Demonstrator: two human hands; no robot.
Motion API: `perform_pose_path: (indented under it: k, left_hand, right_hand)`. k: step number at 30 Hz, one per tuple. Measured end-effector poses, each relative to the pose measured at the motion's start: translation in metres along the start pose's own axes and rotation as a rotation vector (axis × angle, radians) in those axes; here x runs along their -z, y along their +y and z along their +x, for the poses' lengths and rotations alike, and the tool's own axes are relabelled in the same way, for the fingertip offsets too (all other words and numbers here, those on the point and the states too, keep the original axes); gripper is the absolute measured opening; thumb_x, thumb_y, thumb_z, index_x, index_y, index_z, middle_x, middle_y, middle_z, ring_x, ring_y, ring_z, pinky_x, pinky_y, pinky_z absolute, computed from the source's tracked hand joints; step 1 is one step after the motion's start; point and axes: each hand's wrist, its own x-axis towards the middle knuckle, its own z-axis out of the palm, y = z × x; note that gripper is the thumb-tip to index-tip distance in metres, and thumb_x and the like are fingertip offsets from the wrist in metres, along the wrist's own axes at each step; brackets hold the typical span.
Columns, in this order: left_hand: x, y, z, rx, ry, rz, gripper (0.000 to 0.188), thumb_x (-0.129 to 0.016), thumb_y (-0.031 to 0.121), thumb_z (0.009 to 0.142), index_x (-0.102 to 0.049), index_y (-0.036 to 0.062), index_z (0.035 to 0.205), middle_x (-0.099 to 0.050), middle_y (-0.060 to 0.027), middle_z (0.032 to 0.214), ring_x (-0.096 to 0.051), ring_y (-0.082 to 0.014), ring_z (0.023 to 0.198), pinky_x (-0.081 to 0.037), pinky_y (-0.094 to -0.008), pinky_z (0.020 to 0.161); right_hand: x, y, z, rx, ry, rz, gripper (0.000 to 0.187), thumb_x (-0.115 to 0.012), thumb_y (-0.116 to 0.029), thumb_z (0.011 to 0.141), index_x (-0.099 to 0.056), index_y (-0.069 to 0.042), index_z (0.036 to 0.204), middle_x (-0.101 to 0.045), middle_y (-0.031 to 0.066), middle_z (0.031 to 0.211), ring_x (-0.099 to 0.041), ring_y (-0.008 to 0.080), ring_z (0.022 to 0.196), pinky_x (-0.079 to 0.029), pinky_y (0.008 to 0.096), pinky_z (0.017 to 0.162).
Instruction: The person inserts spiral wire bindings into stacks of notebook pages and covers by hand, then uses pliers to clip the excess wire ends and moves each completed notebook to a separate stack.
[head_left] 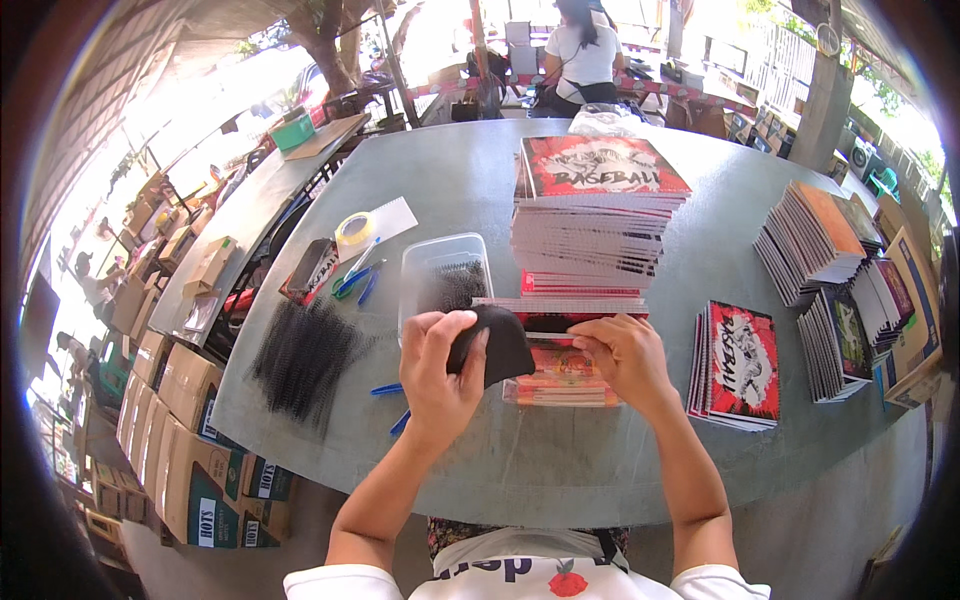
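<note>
My left hand (440, 365) is closed on a black curved piece (495, 345), which bends outward from between thumb and fingers. Its exact kind I cannot make out. My right hand (625, 360) pinches at the edge of a notebook (545, 322) with a pale border and a dark middle; what is between the fingertips is too small to tell. Below it lie orange-red booklets (562, 378). Behind both hands rises a tall stack of red-covered notebooks (590, 225). Beside my left hand stands a clear plastic box (408, 265) holding black spiral binding coils (455, 285).
More black coils (310, 355) lie heaped at the left, near a tape roll (355, 230) and blue-handled pliers (370, 285). Red notebooks (735, 365) and other notebook stacks (810, 240) occupy the right. Cartons (190, 480) stand beside the table. A person (585, 55) sits beyond it.
</note>
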Motion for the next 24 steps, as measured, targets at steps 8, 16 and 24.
perform_pose_path:
  k: [8, 16, 24]
  left_hand:
    - [0.012, 0.002, 0.019, 0.034, 0.095, 0.039, 0.024, -0.067, 0.004, 0.073, -0.06, 0.0068, 0.095, -0.059, -0.0085, 0.086, -0.057, -0.0286, 0.082, -0.049, -0.0381, 0.07]
    - [0.003, -0.003, 0.007, 0.055, 0.005, -0.029, 0.023, -0.069, 0.006, 0.073, -0.061, 0.0097, 0.094, -0.059, -0.0077, 0.086, -0.058, -0.0266, 0.08, -0.049, -0.0373, 0.069]
    - [-0.006, -0.005, 0.0, 0.05, -0.081, -0.081, 0.027, -0.07, 0.003, 0.07, -0.064, 0.0102, 0.096, -0.06, -0.009, 0.089, -0.057, -0.0268, 0.083, -0.049, -0.0397, 0.07]
  right_hand:
    - [-0.01, 0.007, 0.001, -0.037, 0.083, 0.021, 0.01, -0.061, -0.013, 0.08, -0.067, -0.013, 0.088, -0.065, 0.0004, 0.073, -0.059, 0.0211, 0.071, -0.044, 0.0354, 0.066]
    - [-0.009, 0.003, 0.001, -0.034, 0.041, 0.035, 0.009, -0.061, -0.013, 0.08, -0.067, -0.013, 0.087, -0.066, 0.0005, 0.075, -0.059, 0.0212, 0.073, -0.044, 0.0359, 0.067]
    - [-0.009, 0.003, -0.002, 0.01, 0.071, 0.054, 0.01, -0.062, -0.013, 0.079, -0.067, -0.013, 0.087, -0.066, 0.0005, 0.076, -0.059, 0.0219, 0.073, -0.043, 0.0351, 0.065]
